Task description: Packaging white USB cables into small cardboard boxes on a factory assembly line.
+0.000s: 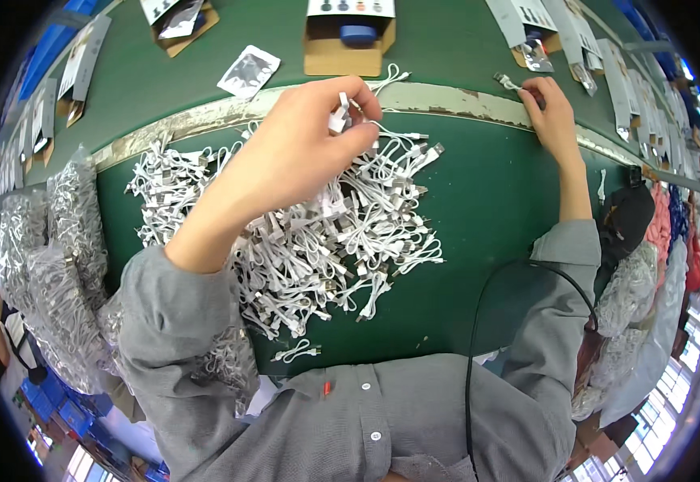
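Note:
My left hand (306, 136) is over the far part of a large heap of short white USB cables (310, 249). Its fingers are curled round a white cable (340, 114), whose plug end shows between thumb and fingers. Off to the right, my right hand (552, 112) reaches past the worn pale rail. Thumb and forefinger pinch another white cable (507, 81) with a metal plug; most of it is hidden by the fingers. One loose cable (390, 78) lies across the rail near my left hand, and a single cable (295, 351) lies at the table's near edge.
Beyond the rail (462, 103), a green surface carries an open carton (342, 60) with a blue item, a small silver pouch (249, 71) and rows of open boxes at both sides. Clear plastic bags of cables (61, 281) crowd the left. A black cord (478, 313) hangs over my right arm.

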{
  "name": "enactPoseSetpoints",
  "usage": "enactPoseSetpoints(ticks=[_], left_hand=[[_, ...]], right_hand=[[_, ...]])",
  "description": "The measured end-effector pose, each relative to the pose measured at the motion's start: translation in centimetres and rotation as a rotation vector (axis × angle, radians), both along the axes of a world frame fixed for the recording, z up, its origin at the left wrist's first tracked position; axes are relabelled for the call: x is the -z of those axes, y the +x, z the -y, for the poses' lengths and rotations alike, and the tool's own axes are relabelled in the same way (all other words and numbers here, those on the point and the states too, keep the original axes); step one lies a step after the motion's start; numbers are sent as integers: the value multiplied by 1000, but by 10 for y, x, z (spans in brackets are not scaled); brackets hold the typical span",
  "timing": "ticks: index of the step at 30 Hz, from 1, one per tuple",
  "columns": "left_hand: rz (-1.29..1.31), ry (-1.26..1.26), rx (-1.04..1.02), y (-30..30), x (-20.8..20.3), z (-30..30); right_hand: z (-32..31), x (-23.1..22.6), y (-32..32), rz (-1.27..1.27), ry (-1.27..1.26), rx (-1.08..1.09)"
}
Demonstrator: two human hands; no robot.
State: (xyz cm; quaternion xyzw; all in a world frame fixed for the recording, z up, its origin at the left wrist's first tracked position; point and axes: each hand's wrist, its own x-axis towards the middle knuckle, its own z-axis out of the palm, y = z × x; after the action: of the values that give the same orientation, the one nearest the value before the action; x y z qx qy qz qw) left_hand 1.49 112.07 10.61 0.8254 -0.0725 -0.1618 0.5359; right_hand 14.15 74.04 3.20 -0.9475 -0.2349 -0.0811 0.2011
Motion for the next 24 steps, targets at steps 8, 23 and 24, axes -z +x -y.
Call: enactPoseSetpoints(ticks=[8, 23, 24], left_hand=[[146, 568, -191, 15, -5, -89], [348, 836, 163, 111, 59, -36], [393, 783, 193, 112, 62, -36]], right_hand=[[-21, -4, -16, 52, 75, 168], [-126, -11, -4, -56, -21, 251], [-116, -12, -10, -55, 89, 192]])
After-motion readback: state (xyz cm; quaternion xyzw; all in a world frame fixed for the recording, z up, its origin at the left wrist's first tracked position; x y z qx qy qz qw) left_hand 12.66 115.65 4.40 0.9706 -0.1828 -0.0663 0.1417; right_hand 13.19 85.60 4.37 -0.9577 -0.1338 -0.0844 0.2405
